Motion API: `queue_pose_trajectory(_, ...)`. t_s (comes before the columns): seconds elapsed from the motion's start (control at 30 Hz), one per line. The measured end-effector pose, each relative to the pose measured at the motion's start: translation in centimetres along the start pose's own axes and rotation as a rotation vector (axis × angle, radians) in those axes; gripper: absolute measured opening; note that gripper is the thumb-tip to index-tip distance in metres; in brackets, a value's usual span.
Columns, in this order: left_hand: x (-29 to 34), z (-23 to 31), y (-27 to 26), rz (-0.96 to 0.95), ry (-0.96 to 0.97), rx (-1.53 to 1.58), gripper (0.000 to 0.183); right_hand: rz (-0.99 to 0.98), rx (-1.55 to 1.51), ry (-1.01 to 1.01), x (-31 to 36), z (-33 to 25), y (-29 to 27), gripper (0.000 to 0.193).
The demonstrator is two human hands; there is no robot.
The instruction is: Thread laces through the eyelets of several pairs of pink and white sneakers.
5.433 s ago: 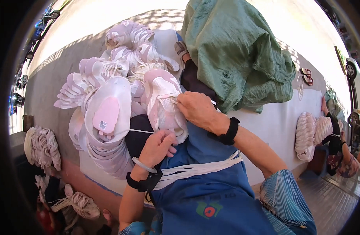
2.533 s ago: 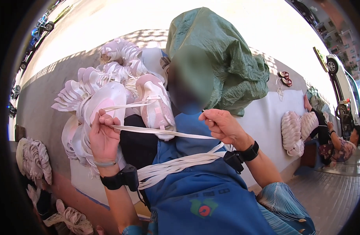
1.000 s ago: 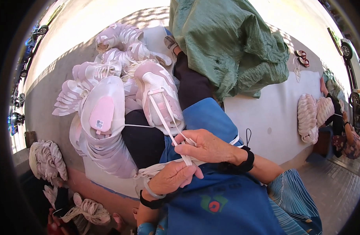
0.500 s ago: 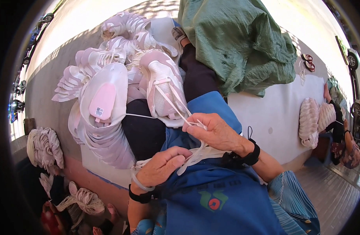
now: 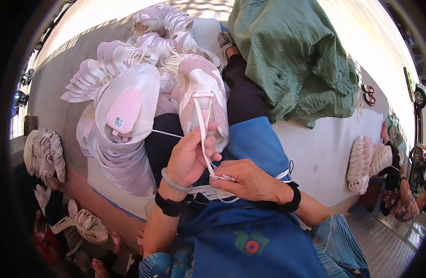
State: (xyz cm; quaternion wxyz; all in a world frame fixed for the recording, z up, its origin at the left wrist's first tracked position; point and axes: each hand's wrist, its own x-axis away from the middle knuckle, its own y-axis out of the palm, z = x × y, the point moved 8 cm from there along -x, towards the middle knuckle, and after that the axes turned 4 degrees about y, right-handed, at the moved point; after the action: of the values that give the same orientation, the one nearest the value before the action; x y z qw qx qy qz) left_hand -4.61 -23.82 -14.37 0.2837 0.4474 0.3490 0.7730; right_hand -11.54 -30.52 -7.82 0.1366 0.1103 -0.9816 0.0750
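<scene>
A pink and white shoe upper (image 5: pixel 202 83) lies across my lap, its toe pointing away from me. White shoelace (image 5: pixel 203 134) runs from its eyelets down toward my hands. My left hand (image 5: pixel 190 155) is turned palm up beside the tongue opening, fingers loosely curled around the lace strands. Lower and to the right, my right hand (image 5: pixel 250 180) pinches the lace ends between thumb and bent fingers. More white laces (image 5: pixel 208 192) lie across my lap below the hands. To the left leans a nested stack of uppers (image 5: pixel 124 153), its pale pink insole patch (image 5: pixel 124 111) facing up.
Fanned pink and white uppers (image 5: pixel 169 39) spread beyond the shoe. A green woven sack (image 5: pixel 291 60) covers the far right side. A pale mat (image 5: pixel 324 153) lies under it. Bundled uppers (image 5: pixel 45 155) and a lace bundle (image 5: pixel 90 226) sit left, near other people.
My left hand has risen from my lap to the shoe's opening, up to the lace. My right hand has moved down slightly, still gripping lace. The view has shifted a little.
</scene>
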Motion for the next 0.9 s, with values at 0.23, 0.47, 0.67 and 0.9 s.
queue_pose_trajectory(0.23,2.5,1.3,-3.0,0.246,0.113,-0.179,0.026,0.212,0.024,0.003,1.7,-0.1,-4.1,0.015)
queue_pose_trajectory(0.47,10.5,8.3,-6.2,0.065,0.425,0.187,0.027,0.631,-0.337,0.503,7.2,6.9,-10.9,0.023)
queue_pose_trajectory(0.67,20.5,15.6,-10.7,-0.026,0.817,0.194,0.028,0.809,0.217,0.239,9.4,5.5,-13.6,0.015)
queue_pose_trajectory(0.9,33.3,24.0,-13.8,0.055,1.013,-0.068,0.033,0.89,0.907,-0.155,11.1,-3.1,-13.0,0.028)
